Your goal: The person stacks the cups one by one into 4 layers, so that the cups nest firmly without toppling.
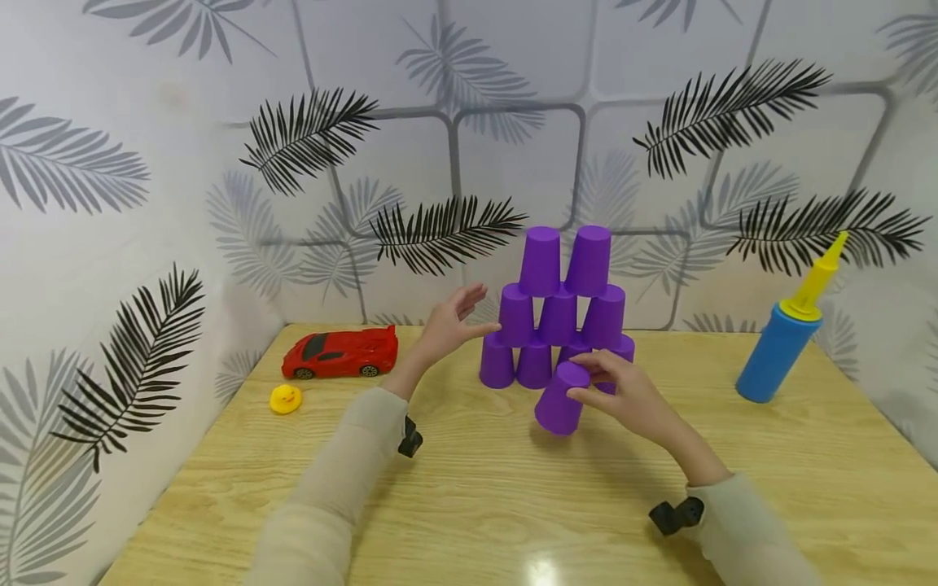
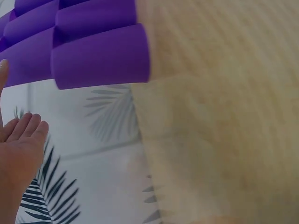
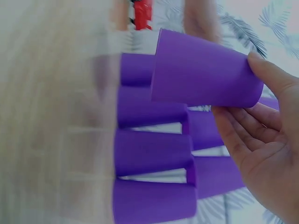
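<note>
Purple cups stand upside down in a stepped stack: several in the bottom row, such as the leftmost cup (image 1: 497, 363), three in the middle row, such as the right one (image 1: 604, 316), and two on top (image 1: 541, 262). In front of the stack my right hand (image 1: 636, 400) pinches another purple cup (image 1: 560, 400) near its base, thumb on one side and fingers on the other. That cup tilts, mouth downward, above the table. My left hand (image 1: 453, 324) is beside the stack's left side, fingers extended. Whether its thumb touches the middle-row cup I cannot tell.
A red toy car (image 1: 340, 353) and a yellow rubber duck (image 1: 286, 399) sit at the left of the wooden table (image 1: 469, 505). Toward the right stands a blue and yellow hand pump (image 1: 780, 350). A leaf-patterned wall (image 1: 513, 163) rises behind the table.
</note>
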### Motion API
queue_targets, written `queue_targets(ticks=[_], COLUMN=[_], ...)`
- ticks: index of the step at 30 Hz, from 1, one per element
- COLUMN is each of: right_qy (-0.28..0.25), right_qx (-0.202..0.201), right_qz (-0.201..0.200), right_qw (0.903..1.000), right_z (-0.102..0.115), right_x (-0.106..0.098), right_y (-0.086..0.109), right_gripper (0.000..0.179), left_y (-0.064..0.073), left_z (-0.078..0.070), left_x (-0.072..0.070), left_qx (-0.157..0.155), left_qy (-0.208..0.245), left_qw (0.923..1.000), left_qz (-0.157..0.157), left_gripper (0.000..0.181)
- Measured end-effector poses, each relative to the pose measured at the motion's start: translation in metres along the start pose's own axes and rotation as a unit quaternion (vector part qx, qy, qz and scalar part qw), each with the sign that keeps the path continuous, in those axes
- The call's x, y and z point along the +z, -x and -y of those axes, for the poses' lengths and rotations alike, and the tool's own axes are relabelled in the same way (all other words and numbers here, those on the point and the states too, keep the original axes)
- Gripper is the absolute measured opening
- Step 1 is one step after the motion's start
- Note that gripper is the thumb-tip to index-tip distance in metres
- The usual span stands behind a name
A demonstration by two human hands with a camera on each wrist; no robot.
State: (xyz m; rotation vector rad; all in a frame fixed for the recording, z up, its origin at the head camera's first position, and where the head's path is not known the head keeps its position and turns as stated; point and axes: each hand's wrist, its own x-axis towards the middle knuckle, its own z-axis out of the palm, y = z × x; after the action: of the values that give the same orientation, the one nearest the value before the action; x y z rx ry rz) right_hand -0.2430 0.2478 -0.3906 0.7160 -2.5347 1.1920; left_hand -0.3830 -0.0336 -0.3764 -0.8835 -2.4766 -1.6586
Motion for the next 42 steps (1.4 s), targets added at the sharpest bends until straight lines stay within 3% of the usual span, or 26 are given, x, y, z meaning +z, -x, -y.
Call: queue_targets(ticks=[7,10,14,18,22,25,27,29,36,42], right_qy=[-0.009,-0.018,-0.072,-0.153,-0.241,-0.269,-0.265,-0.252,-0.162,-0.104], right_qx=[0.019,0.018,0.021,0.006,-0.018,-0.025,-0.025,-0.022,-0.009,-0.003], right_qz=[-0.050,-0.081,-0.132,-0.199,-0.270,-0.315,-0.335,-0.344,-0.318,-0.297], right_qw=[0.9985,0.9964,0.9884,0.9678,0.9322,0.9098,0.9039,0.9042,0.9343,0.9490], right_z=[0.002,0.005,0.010,0.018,0.029,0.036,0.040,0.043,0.052,0.056], right_x=[-0.027,-0.037,-0.047,-0.059,-0.073,-0.084,-0.090,-0.096,-0.110,-0.115], right_y=[0.004,0.004,0.001,-0.009,-0.027,-0.043,-0.053,-0.064,-0.098,-0.124], right_gripper=[0.038,0.039,0.041,0.037,0.033,0.032,0.033,0.037,0.044,0.048], left_y=[0.012,0.015,0.015,0.015,0.015,0.015,0.015,0.014,0.013,0.012], left_z=[0.026,0.030,0.032,0.030,0.028,0.028,0.029,0.030,0.033,0.035], left_x=[0.008,0.011,0.014,0.015,0.015,0.015,0.016,0.015,0.015,0.016], left_qx=[-0.020,-0.028,-0.025,-0.020,-0.018,-0.013,-0.011,-0.011,-0.015,-0.019], left_qy=[-0.023,-0.047,-0.059,-0.061,-0.074,-0.081,-0.082,-0.084,-0.088,-0.085], left_qw=[0.9983,0.9967,0.9957,0.9952,0.9944,0.9940,0.9940,0.9940,0.9938,0.9940], left_qz=[0.049,0.060,0.067,0.073,0.074,0.073,0.072,0.070,0.066,0.067], left_gripper=[0.077,0.074,0.068,0.064,0.061,0.060,0.059,0.059,0.058,0.058])
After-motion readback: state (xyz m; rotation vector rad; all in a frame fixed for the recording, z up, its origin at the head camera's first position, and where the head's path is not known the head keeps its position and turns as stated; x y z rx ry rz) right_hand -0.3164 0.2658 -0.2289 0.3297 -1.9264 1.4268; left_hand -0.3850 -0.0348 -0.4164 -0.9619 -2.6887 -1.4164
